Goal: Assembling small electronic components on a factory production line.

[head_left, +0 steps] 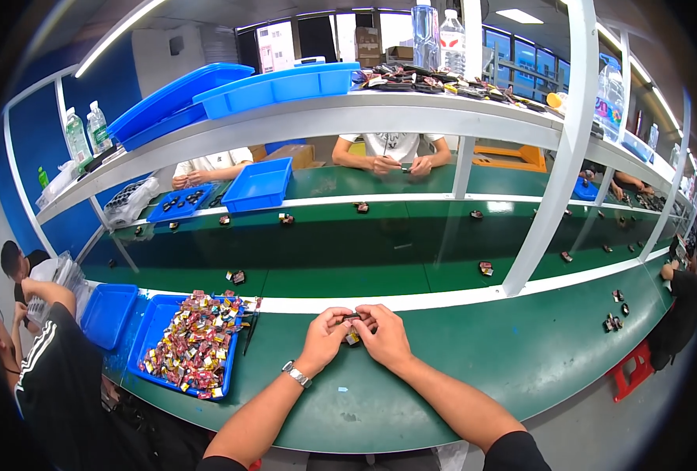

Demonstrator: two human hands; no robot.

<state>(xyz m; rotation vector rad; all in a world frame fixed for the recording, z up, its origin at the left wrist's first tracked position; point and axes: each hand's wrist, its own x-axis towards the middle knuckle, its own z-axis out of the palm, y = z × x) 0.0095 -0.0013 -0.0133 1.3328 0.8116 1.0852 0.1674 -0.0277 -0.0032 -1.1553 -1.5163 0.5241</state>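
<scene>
Brightness: bright and even over the green belt (411,267).
Source: long ceiling tubes (117,35) above the white shelf (348,118), plus daylight from windows behind it.
Shadows: soft, falling under the shelf.
Glare: pale sheen on the belt below the shelf.
Distortion: straight edges bow toward the black rim.
Focus: small parts far right of the shelf look blurred, perhaps out of focus.

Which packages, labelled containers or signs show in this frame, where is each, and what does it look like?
Small packets: heaped in the blue tray left of the hands, red, yellow and silver.
Two bottles: left end of the upper shelf, clear, green labels.
Two more bottles: top shelf, centre, clear, pale labels.
Cardboard boxes: far back, brown.
No signs or screens are legible.
</scene>
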